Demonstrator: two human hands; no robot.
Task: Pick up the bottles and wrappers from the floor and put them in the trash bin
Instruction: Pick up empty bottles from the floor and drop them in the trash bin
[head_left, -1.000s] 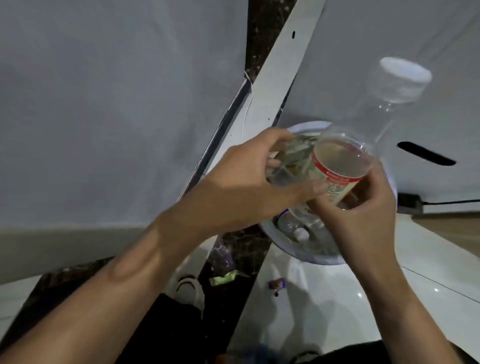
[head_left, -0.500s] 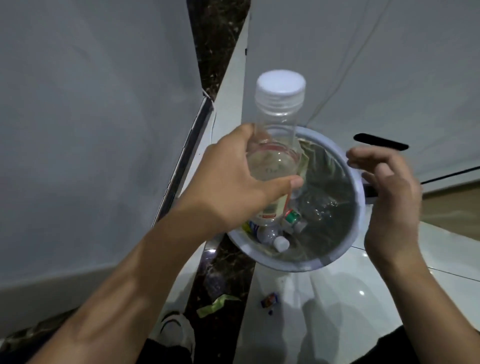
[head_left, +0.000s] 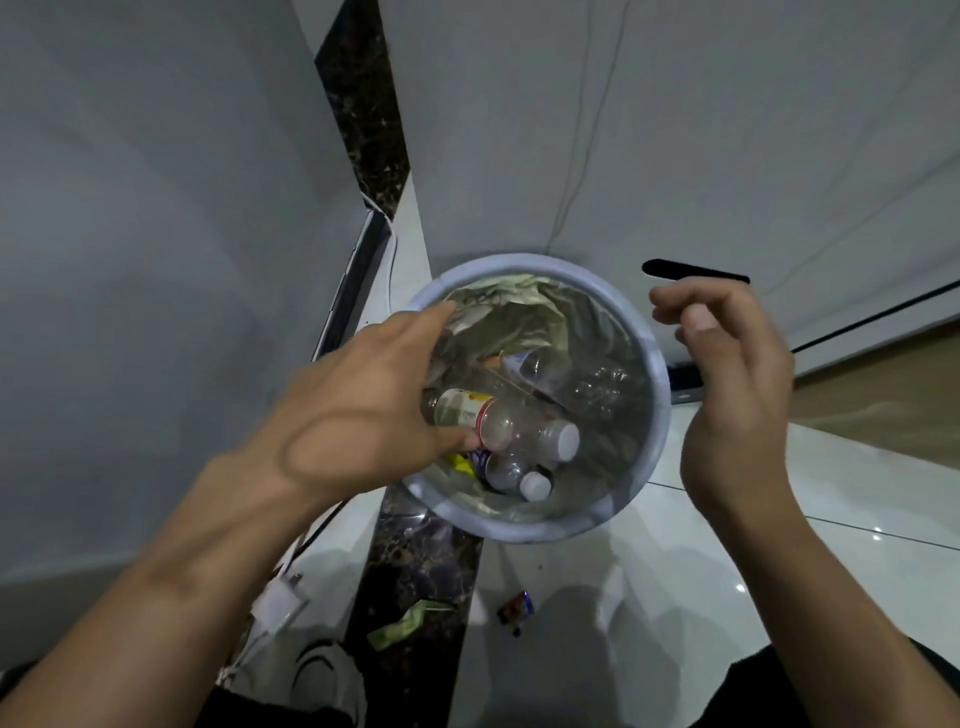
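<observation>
Clear plastic, the bottle (head_left: 498, 423) is gripped by the left hand (head_left: 363, 410) inside the trash bin (head_left: 657, 415). The right hand (head_left: 732, 374), empty and loosely curled, is held beside the rim. Two wrappers (head_left: 402, 626) are seen on the floor (head_left: 675, 597) below both hands.

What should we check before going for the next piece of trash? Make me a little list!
1. Bottle over the bin: ok. The clear bottle lies inside the rim of the trash bin.
2. Bottle let go: cannot tell. The left hand is at the bottle's base, and its fingers hide whether they grip it.
3. Right hand free: ok. The right hand is open and holds nothing.
4. Room in the bin: ok. A smaller bottle and other bottles sit inside, below the rim.
5. Floor cleared: not ok. A green wrapper and a small red wrapper lie on the floor near the bin.
</observation>
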